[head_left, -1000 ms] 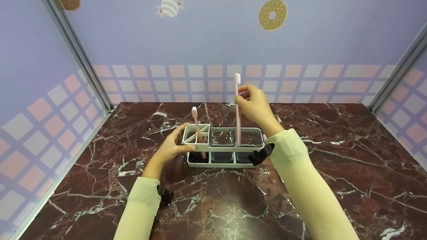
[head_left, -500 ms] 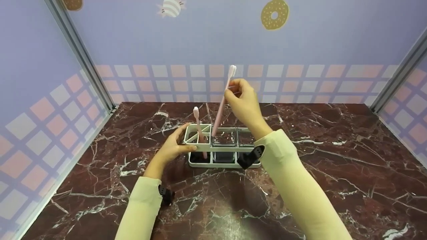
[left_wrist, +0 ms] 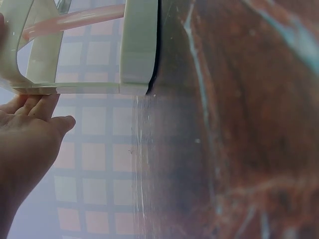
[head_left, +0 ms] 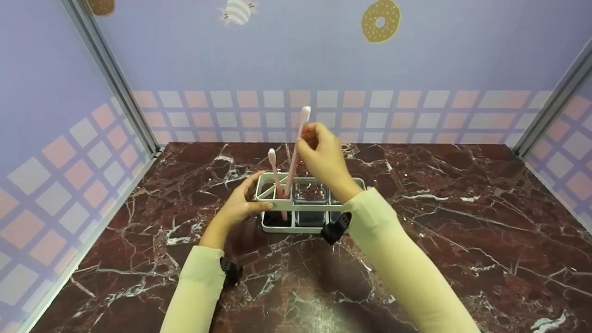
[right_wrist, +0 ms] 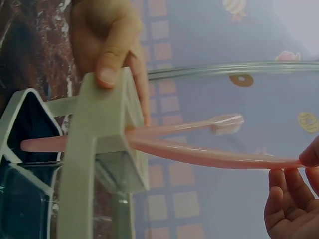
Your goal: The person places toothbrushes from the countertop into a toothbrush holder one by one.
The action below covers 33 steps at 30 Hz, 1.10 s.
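A white toothbrush holder with divided slots at its left end stands on the marble-patterned surface. My left hand grips its left end, thumb at the front and fingers along the side. One pink toothbrush stands in the slotted section, bristles up, leaning slightly left. My right hand pinches a second pink toothbrush below its head. That brush tilts right, its handle end down at the same slotted section, beside the first brush. In the right wrist view, the held toothbrush meets the holder's top.
Two clear cups sit in the holder, the middle cup showing best; my right forearm partly covers the right one. A tiled-pattern wall rises behind the dark red marbled tabletop, with side panels left and right.
My right hand has carried its toothbrush leftward from the right cup, past the middle cup, and lowered its end to the slotted section. My left hand keeps its hold on the holder.
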Tool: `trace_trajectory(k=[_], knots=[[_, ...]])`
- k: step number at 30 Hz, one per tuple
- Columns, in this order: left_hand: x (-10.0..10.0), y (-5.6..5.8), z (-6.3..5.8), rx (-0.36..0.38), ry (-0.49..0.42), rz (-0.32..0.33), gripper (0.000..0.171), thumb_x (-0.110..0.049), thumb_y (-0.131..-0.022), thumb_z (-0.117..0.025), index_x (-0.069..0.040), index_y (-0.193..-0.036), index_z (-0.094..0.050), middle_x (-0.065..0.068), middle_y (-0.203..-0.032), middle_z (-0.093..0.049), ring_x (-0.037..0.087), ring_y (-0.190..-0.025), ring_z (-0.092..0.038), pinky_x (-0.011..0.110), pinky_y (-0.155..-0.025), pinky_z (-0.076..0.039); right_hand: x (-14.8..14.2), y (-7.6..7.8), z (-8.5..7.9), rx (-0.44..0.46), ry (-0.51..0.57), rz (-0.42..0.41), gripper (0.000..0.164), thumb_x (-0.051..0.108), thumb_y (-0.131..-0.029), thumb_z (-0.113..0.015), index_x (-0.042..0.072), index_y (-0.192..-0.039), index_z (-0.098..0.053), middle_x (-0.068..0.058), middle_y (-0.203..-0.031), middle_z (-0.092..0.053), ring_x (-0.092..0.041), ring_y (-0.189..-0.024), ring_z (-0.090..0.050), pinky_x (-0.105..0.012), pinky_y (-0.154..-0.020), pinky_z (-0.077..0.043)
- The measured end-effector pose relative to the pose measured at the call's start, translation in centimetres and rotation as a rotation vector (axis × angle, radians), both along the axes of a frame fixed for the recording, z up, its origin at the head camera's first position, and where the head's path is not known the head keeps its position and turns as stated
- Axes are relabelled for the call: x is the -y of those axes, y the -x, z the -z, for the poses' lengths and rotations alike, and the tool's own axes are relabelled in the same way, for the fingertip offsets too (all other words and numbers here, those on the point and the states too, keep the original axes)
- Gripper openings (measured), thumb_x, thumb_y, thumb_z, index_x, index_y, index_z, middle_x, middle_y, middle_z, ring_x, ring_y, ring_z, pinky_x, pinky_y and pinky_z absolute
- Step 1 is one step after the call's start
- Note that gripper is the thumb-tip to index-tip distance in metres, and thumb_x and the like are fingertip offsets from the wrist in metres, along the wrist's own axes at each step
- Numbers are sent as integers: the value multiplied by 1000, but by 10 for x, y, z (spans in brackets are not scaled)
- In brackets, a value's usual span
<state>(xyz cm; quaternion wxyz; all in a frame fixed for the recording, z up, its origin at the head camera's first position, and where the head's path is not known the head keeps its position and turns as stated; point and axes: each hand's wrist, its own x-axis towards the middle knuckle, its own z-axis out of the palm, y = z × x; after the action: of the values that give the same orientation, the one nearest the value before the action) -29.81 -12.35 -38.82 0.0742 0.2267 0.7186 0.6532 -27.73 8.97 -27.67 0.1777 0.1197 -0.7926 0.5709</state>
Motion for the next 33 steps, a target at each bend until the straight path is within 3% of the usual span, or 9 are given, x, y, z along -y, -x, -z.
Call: trace_trajectory(k=[10,19,25,33], knots=[[1,2,3,-9,-1,0,89,6,-73,-69,6,-148,-23,29,-140,-43,28,-119,-51,26,-95,-47,13,4,34,-16,-99,10,14,3,-87,-58,-1,-100,-60,-7,-84,-62,-14,-73,-52,-23,-66,-47],[1,2,3,-8,-7,4,89,6,-74,-68,8,-148,-21,30,-140,-43,27,-117,-52,26,-94,-48,17,4,53,-32,-184,2,14,4,-84,-58,1,-97,-61,-7,-82,-64,-15,-73,-54,-26,-67,-47],[0,2,3,-6,-14,4,90,7,-73,-68,8,-149,-20,30,-141,-42,29,-119,-51,26,-94,-48,16,4,62,-10,-236,-12,13,4,-83,-58,1,-95,-61,-8,-85,-66,-17,-77,-57,-28,-72,-50],[-1,1,3,6,-42,15,88,7,-73,-68,7,-148,-22,30,-138,-44,22,-111,-54,24,-88,-50,14,3,63,19,-253,-17,13,4,-83,-58,1,-95,-62,-8,-86,-67,-18,-77,-60,-29,-73,-51]])
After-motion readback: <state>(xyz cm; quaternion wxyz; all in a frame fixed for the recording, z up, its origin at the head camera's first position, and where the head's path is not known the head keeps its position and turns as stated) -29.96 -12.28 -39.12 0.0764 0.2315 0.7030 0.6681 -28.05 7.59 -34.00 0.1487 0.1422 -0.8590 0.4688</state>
